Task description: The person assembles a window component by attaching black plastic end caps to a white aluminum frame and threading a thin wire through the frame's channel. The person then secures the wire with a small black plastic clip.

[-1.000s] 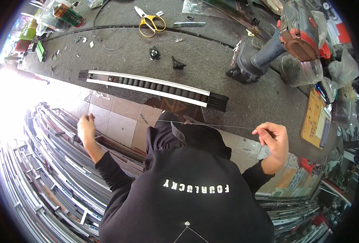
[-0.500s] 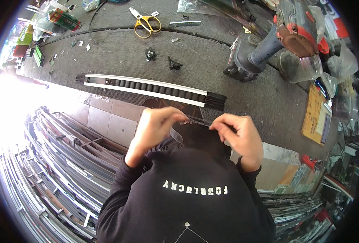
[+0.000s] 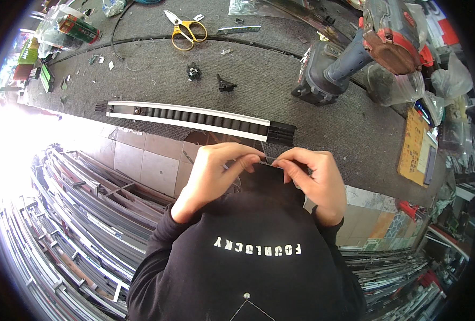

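Both my hands are raised in front of my dark top, just off the near edge of the workbench point(image 3: 157, 80). My left hand point(image 3: 219, 174) and my right hand point(image 3: 315, 179) are each closed in a pinch, fingertips nearly meeting. A thin, thread-like piece point(image 3: 270, 158) runs between them; it is too small to tell its kind. Just beyond lies a long roller strip point(image 3: 186, 119) with white edges, dark rollers and black end pieces. Past it sit two small black plastic fittings point(image 3: 193, 71), apart from each other.
Yellow-handled scissors point(image 3: 186, 33) lie at the back. A cordless power tool point(image 3: 350, 61) stands at the right, beside a clear plastic tub point(image 3: 395, 85) and a yellow board point(image 3: 413, 150). Metal profiles point(image 3: 71, 224) are stacked low on the left.
My left hand has moved right, bringing its fingertips closer to my right hand's. The visible stretch of the thin piece between them is shorter. The view has shifted slightly.
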